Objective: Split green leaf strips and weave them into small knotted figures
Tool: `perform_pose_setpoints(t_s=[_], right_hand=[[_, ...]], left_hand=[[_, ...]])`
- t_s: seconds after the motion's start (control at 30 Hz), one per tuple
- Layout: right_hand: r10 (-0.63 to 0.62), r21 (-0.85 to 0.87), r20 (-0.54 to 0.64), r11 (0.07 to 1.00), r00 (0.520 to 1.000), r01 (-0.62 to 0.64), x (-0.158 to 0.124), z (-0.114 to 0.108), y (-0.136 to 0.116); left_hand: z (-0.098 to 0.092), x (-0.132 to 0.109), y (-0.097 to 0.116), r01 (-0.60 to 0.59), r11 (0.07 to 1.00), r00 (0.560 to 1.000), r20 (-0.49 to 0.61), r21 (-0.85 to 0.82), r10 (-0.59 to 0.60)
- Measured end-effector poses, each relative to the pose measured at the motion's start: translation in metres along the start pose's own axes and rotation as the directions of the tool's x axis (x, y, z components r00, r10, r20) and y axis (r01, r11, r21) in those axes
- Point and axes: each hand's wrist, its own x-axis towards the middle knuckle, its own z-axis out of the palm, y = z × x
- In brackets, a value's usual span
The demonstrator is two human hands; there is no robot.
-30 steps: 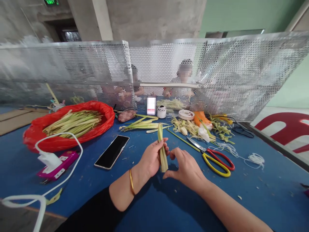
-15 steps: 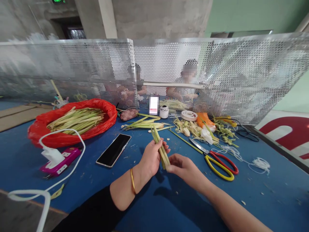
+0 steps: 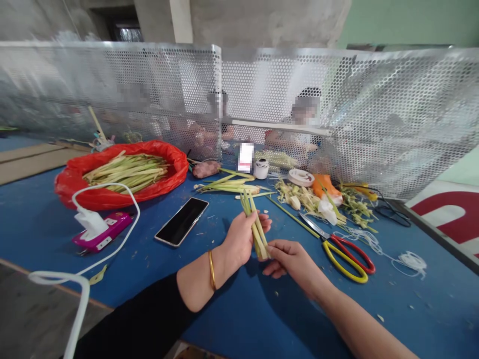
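Observation:
My left hand [image 3: 240,243], with a gold bangle at its wrist, is wrapped round a small bundle of pale green plant stalks [image 3: 257,229]. The bundle is tilted, its loose tips pointing up and away from me. At its lower, cut-looking end, my right hand [image 3: 289,260] pinches the stalks between thumb and forefinger, the other fingers curled below. Just beyond the hands lie more loose stalks [image 3: 228,185] on the blue table [image 3: 232,319]. Scissors [image 3: 342,254] with one red and one yellow handle loop lie to the right, blades apart, beside a single long stalk [image 3: 292,217].
A red plastic bag [image 3: 63,184] full of stalks stands left, near a phone [image 3: 182,222] and a magenta power strip [image 3: 101,234] with a white cable. Trimmings [image 3: 299,197], a tape roll [image 3: 301,177] and white string [image 3: 411,262] lie right. A perforated metal screen [image 3: 258,85] stands behind, with people beyond it.
The whole view has shifted, so the scene sits a little further right and higher. My right hand's fingers have shifted slightly on the bundle's lower end; my left hand keeps its hold.

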Motion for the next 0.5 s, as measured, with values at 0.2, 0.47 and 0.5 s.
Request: perform_pose_setpoints(t_s=[0.2, 0.47, 0.5], right_hand=[[-0.121, -0.146, 0.006, 0.982, 0.993, 0.121, 0.002, -0.004, 0.002], [-0.439, -0.66, -0.189, 0.719, 0.878, 0.218, 0.007, -0.03, 0.001], [-0.439, -0.668, -0.189, 0.713, 0.878, 0.212, 0.008, -0.031, 0.001]], left_hand=[[-0.001, -0.001, -0.003, -0.188, 0.977, 0.97, 0.177, 0.101, 0.169], [-0.007, 0.0, -0.006, -0.476, 0.8, 0.815, 0.525, 0.366, 0.245], [-0.009, 0.001, -0.008, -0.468, 0.791, 0.818, 0.531, 0.394, 0.221]])
